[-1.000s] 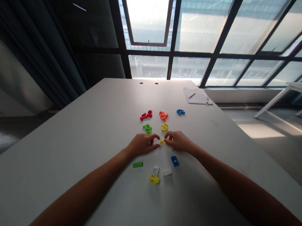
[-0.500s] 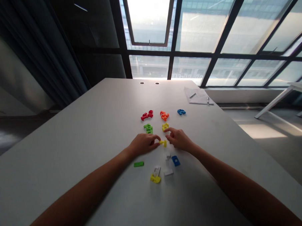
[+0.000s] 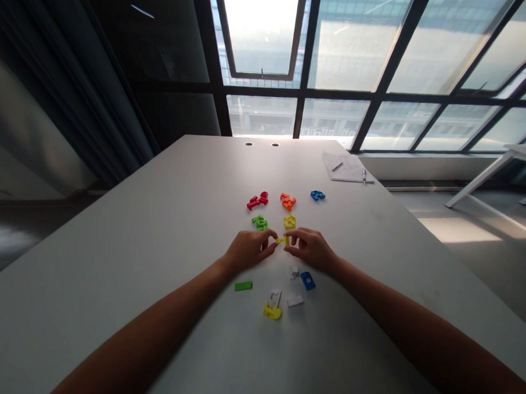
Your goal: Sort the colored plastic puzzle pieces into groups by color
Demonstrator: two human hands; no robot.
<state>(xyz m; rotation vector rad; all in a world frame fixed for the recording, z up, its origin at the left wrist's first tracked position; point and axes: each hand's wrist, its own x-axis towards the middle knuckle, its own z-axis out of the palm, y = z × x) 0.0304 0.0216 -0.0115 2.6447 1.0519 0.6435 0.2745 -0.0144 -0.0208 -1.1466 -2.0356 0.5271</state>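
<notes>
A small yellow plastic piece (image 3: 283,240) is being pinched between the fingertips of the left hand (image 3: 249,250) and the right hand (image 3: 310,249) on the white bench (image 3: 129,237), just below a second yellow piece (image 3: 289,221), which could be knocked aside if the grip slips.

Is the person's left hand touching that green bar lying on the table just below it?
Apart. The head view shows a strip of bare white tabletop between the left hand and the green plastic bar.
</notes>
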